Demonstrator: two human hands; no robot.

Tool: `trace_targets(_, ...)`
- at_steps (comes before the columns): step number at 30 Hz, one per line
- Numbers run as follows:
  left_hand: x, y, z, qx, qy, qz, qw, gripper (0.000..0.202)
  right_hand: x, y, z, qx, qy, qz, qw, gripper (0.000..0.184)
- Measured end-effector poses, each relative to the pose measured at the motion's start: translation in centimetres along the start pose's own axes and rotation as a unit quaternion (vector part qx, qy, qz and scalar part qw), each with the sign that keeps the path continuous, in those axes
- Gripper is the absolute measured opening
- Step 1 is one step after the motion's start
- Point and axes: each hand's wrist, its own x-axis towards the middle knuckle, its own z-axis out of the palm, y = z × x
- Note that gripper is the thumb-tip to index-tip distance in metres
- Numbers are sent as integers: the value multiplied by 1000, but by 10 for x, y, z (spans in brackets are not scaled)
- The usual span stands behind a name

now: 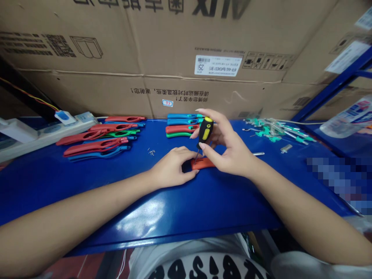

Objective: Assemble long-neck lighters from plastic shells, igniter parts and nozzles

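Observation:
My right hand [229,149] grips a black and yellow screwdriver [205,131], held tilted with its shaft pointing down. The screwdriver's tip meets an orange-red lighter handle [203,163] lying on the blue table. My left hand [176,166] pinches the left end of that handle between thumb and fingers. Part of the handle is hidden under my right hand, and a metal rod [258,154] shows beyond it on the right. Several small screws [151,152] lie loose to the left of my left hand.
Red, green and blue handle shells [95,147] are piled at the left beside a white power strip [84,120]. More lighter handles [181,129] lie behind my hands. Metal rods with green parts [273,128] are heaped at back right. A large cardboard box [116,85] walls the back.

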Motion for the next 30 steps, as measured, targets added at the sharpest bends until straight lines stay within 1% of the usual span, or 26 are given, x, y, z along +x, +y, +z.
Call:
trace_targets(3,-1,0,0,-1,8,-6,1000,27,0,3,-2,-19,-7,-14,1000,67)
trace_targets(8,-2,0,1,-3,24,-1,1000,25,-3,7,-1,-149,36,-77,985,63)
trace_targets(10,-2,0,1,-2,22,-3,1000,21,-3,5,1,-137,24,-82,987,63)
trace_targets(13,-2,0,1,-14,9,-6,1000,17,-3,1,2,-70,-7,-46,996,62)
trace_targets(15,-2,0,0,-22,3,-6,1000,18,-2,1,0,-77,1,-37,996,59)
trace_targets(19,-1,0,0,-34,-1,-3,999,19,-1,4,-3,-165,63,-63,982,59)
trace_targets(21,-1,0,0,-32,-3,-1,999,20,0,4,-3,-142,60,-53,987,59)
trace_targets(24,-1,0,0,-27,-10,3,1000,21,0,2,-3,-67,31,-16,997,56)
trace_targets(25,-1,0,0,-26,-12,6,1000,20,0,2,-3,-66,39,-15,997,54)
trace_targets(28,-2,1,-1,-25,-15,20,999,17,-1,1,-3,-137,102,-65,983,50)
trace_targets(30,-2,2,-1,-28,-15,23,999,16,-1,0,-2,-168,117,-95,974,45)
